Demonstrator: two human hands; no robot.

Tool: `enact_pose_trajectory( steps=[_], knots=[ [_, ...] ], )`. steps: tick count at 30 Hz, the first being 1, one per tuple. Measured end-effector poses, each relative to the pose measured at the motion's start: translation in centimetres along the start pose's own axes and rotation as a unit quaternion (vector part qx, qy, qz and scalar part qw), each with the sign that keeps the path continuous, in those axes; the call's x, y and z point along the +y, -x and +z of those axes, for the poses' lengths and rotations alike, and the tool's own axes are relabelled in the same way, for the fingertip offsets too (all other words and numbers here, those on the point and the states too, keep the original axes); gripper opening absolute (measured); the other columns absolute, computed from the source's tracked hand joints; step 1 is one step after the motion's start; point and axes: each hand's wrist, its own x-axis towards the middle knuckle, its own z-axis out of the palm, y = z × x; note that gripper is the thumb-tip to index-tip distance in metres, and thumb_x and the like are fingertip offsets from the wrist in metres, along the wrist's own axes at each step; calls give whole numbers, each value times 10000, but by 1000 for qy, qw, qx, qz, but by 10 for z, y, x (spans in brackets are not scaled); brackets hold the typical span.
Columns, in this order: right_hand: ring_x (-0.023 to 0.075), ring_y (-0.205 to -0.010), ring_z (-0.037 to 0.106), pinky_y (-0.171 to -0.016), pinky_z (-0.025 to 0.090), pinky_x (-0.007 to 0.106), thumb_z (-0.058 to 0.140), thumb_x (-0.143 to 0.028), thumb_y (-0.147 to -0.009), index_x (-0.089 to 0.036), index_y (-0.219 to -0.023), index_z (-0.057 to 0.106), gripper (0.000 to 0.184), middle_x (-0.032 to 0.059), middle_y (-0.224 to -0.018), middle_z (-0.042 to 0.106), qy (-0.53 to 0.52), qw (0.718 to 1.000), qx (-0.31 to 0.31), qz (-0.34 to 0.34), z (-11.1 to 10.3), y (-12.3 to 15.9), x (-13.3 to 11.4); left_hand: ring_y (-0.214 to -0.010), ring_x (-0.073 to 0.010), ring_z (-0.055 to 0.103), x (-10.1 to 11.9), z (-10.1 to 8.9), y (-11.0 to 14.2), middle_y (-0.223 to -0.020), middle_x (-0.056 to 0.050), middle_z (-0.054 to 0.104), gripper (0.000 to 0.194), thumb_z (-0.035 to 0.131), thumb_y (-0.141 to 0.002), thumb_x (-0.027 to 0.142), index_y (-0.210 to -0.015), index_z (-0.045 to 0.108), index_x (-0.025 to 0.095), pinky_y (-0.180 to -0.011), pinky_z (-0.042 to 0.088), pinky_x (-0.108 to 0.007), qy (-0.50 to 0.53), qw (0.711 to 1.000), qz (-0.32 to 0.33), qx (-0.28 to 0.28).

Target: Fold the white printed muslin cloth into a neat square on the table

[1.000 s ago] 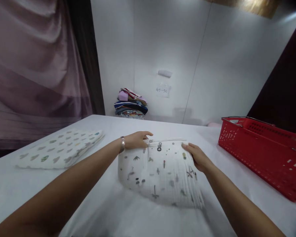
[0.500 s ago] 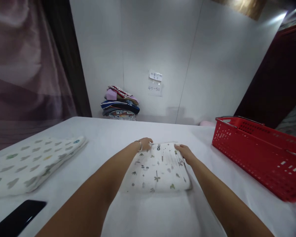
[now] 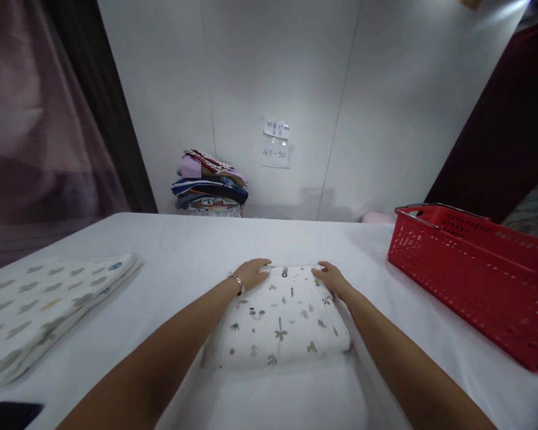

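Note:
A folded white cloth (image 3: 287,322) printed with small grey and green plants lies flat on the white-covered table in front of me. At its far left corner is my left hand (image 3: 252,275), wearing a bracelet, with thumb and fingers about the edge. My right hand (image 3: 334,279) takes the far right corner in the same way, thumb on top. The fingertips under the edge are partly hidden. To the left lies a second folded cloth (image 3: 40,304), white with grey cloud shapes.
A red plastic basket (image 3: 466,280) with metal handles stands at the right. Against the back wall is a stack of folded clothes (image 3: 210,185), below and left of paper signs (image 3: 275,143). A black phone (image 3: 11,415) lies at the near left; a pinkish curtain (image 3: 36,137) hangs beyond.
The view has shifted slightly. Both hands remain at the far corners of the plant-print cloth, the left one's thumb and fingers now wider apart. The cloth lies slightly nearer and flatter.

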Motion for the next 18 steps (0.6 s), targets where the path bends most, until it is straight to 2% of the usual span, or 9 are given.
enact_pose_trajectory(
  steps=[3,5,7,11,18],
  knots=[
    [150,-713,550,-640,422,250,604,-348,-630,-182,-1096,530,500,31,-845,589,9,999,-3,-42,-1,-5,4,-911,-171,564,-4,3,3,-1162,-14,545,361,488,-768,354,-1109,523,240,-820,421,-279,20,996,58,64],
    [150,-725,547,-647,425,253,577,-344,-638,-187,-1036,552,429,29,-846,585,29,996,-5,-80,0,-8,6,-896,-165,558,-6,5,3,-1118,-3,551,273,518,-754,352,-1000,558,239,-816,414,-277,27,991,91,95],
    [152,-705,537,-643,419,260,559,-337,-636,-180,-887,586,297,18,-781,580,49,994,-8,-99,1,-11,7,-879,-158,554,-6,7,2,-1068,10,558,196,533,-748,342,-911,568,238,-806,407,-272,31,989,99,104],
    [163,-709,523,-681,400,276,553,-307,-618,-184,-712,565,156,2,-711,564,78,990,-12,-117,3,-16,6,-793,-143,554,-4,10,1,-993,23,570,152,534,-752,355,-843,554,234,-717,406,-254,40,993,65,86],
    [187,-837,516,-784,372,312,544,-277,-643,-204,-770,560,147,17,-860,581,130,979,-2,-156,3,-22,6,-732,-146,541,2,7,-1,-883,12,593,193,560,-729,374,-835,527,217,-642,383,-243,33,997,-29,57]
  ],
)
